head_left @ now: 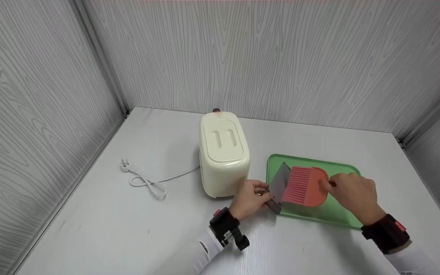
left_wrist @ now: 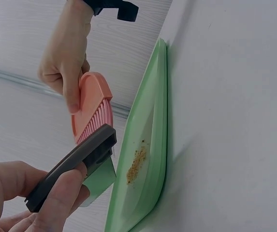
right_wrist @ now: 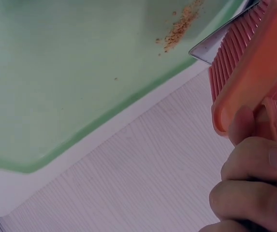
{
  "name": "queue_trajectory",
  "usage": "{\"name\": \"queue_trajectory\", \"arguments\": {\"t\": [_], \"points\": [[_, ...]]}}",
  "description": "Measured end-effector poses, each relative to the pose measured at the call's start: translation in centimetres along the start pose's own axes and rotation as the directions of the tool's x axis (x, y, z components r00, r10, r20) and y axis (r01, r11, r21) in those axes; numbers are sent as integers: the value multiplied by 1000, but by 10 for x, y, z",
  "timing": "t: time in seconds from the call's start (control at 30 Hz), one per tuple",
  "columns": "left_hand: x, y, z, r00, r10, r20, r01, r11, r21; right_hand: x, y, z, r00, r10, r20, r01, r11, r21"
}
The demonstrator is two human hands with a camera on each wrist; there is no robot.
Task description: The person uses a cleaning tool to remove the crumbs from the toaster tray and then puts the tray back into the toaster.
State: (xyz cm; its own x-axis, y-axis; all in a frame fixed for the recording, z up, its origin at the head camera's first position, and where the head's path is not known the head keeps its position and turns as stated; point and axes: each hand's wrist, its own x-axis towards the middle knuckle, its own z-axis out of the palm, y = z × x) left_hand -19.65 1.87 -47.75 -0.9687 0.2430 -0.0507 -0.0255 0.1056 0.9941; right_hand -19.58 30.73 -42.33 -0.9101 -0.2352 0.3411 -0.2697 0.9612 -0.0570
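My left hand (head_left: 248,199) pinches the dark edge of a thin metal crumb tray (head_left: 280,181), which is tilted above the left side of a green tray (head_left: 340,169). In my right hand (head_left: 354,194) is the short handle of an orange brush (head_left: 318,187). Its pink bristles (head_left: 297,185) meet the face of the crumb tray. Brown crumbs (left_wrist: 136,165) lie in a small heap on the green tray, seen in both wrist views. Part of the crumb tray is hidden behind the bristles in the right wrist view.
A cream toaster (head_left: 224,152) with its lid on stands left of the green tray, close to my left hand. Its white cord (head_left: 152,183) loops across the table to a plug (head_left: 125,165). Grey wood-grain panels (head_left: 243,57) wall in the back and sides.
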Motion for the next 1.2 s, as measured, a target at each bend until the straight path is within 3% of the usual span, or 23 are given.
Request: {"name": "queue_trajectory", "arguments": {"t": [0.17,0.57,0.77,1.2], "points": [[0,0,1,1000,-6,-1,6,1000,-11,1,1,2,995,-43,-94,37,997,-70],[-1,2,0,1000,-9,11,9,999,35,6,9,7,985,-52,-165,32,992,-121],[-1,2,0,1000,5,3,-5,1000,27,8,14,7,988,-12,-157,-3,995,-99],[0,1,-1,1000,1,-7,-1,999,47,8,23,-8,955,-65,-290,35,994,-106]]}}
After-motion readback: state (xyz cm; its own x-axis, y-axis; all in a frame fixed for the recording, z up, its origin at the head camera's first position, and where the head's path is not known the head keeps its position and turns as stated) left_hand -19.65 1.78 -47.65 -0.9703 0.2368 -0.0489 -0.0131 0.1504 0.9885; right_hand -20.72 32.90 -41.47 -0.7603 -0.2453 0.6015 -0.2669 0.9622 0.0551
